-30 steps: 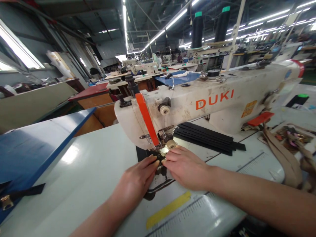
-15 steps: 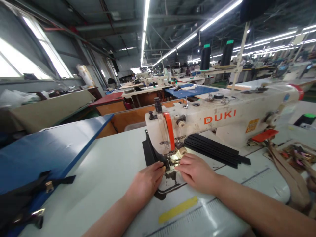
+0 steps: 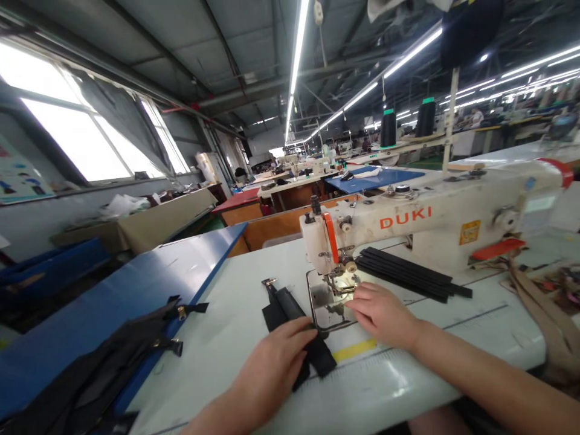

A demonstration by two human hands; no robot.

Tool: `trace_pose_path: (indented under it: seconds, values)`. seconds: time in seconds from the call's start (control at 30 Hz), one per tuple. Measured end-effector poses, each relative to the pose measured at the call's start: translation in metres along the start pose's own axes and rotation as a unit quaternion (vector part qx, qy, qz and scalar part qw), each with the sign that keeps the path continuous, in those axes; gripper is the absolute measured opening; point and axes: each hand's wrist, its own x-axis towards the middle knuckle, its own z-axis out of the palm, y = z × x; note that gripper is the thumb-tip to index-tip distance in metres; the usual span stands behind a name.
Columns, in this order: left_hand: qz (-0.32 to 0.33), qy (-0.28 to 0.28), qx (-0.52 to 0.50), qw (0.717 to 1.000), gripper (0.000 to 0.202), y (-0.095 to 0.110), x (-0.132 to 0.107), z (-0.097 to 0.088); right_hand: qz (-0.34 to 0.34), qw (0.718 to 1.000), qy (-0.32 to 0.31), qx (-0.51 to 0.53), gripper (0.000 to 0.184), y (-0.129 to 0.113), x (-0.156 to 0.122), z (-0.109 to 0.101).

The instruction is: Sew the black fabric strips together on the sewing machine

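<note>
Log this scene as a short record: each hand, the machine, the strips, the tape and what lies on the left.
Left hand: fingers over a black piece on the white table
Right hand: fingertips close by the needle area; grip unclear
Machine: off-white, marked DUKI in orange
Strips: black, overlapping, by the machine's arm
Tape: yellow, near the ruler marks
Far left: blue table, black pieces with metal fittings over its edge

Orange capitals reading "DUKI" [image 3: 405,217] mark the sewing machine [image 3: 446,208] before me; I cannot decipher its yellow label [image 3: 470,232].
</note>
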Motion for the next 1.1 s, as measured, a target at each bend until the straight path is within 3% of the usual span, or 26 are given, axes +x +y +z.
trace_pose_path:
  seconds: [0.07,0.13,0.27,0.4,0.57,0.7,0.77,0.83,0.93,1.1]
  values:
    - [-0.033,-0.105,-0.028,0.993,0.058,-0.005,0.021,-0.017,0.001,1.000,0.011,-0.011,0.023,-0.002,-0.002,0.000]
    - [-0.027,-0.166,-0.043,0.985,0.055,-0.009,0.043,-0.030,0.002,1.000,0.021,-0.017,0.023,-0.005,-0.005,-0.001]
    - [-0.054,-0.233,-0.058,0.969,0.042,-0.016,0.071,-0.034,0.012,0.999,0.034,-0.021,0.019,-0.009,-0.009,-0.001]
    - [-0.107,-0.254,-0.123,0.954,0.032,-0.022,0.073,-0.026,0.029,0.998,0.040,-0.025,0.018,-0.010,-0.012,-0.002]
    - [-0.167,-0.146,-0.277,0.935,0.021,-0.031,0.055,-0.041,0.032,0.999,0.024,-0.015,0.020,-0.011,-0.013,-0.003]
    - [-0.226,-0.004,-0.410,0.883,0.018,-0.044,0.043,-0.060,0.024,1.000,0.005,0.003,0.023,-0.014,-0.014,-0.003]
    - [-0.255,0.054,-0.460,0.849,0.020,-0.051,0.040,-0.058,0.025,1.000,-0.010,0.005,0.024,-0.014,-0.014,-0.002]
    - [-0.284,0.093,-0.497,0.815,0.023,-0.057,0.039,-0.046,0.022,0.999,-0.026,0.005,0.025,-0.013,-0.015,0.000]
    - [-0.334,0.131,-0.533,0.767,0.027,-0.064,0.041,-0.013,0.013,0.999,-0.032,0.005,0.025,-0.010,-0.017,0.002]
    - [-0.380,0.187,-0.550,0.720,0.029,-0.067,0.054,0.033,-0.024,0.999,0.037,-0.004,0.024,-0.016,-0.016,0.006]
